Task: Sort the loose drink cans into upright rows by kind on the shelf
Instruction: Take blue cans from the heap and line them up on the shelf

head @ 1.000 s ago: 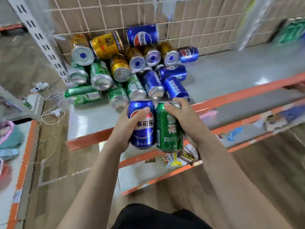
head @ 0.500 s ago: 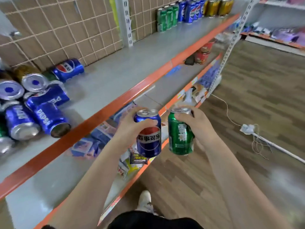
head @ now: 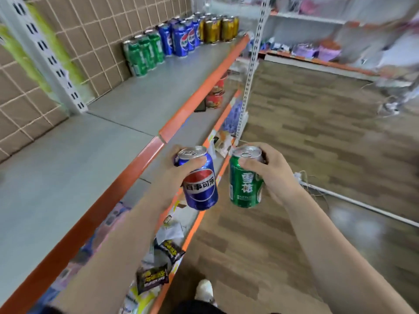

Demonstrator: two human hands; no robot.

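Note:
My left hand [head: 174,175] grips a blue cola can [head: 199,184] upright, in the air in front of the shelf's orange edge. Beside it my right hand [head: 274,175] grips a green can [head: 244,184], also upright. Far along the grey shelf [head: 95,150] stand upright rows by kind: green cans [head: 145,53], then blue cans [head: 179,39], then gold cans [head: 217,28] at the far end. The pile of loose cans is out of view.
A white perforated upright [head: 251,64] stands at the shelf's far end, another [head: 45,55] against the tiled back wall. Lower shelves hold red tubs [head: 215,94] and snack packets [head: 154,277]. Wooden floor lies to the right, with a white cable [head: 353,200] across it.
The view has swung right, away from the loose pile, and moved closer to the sorted rows. Both hands still hold their cans, now a little further apart.

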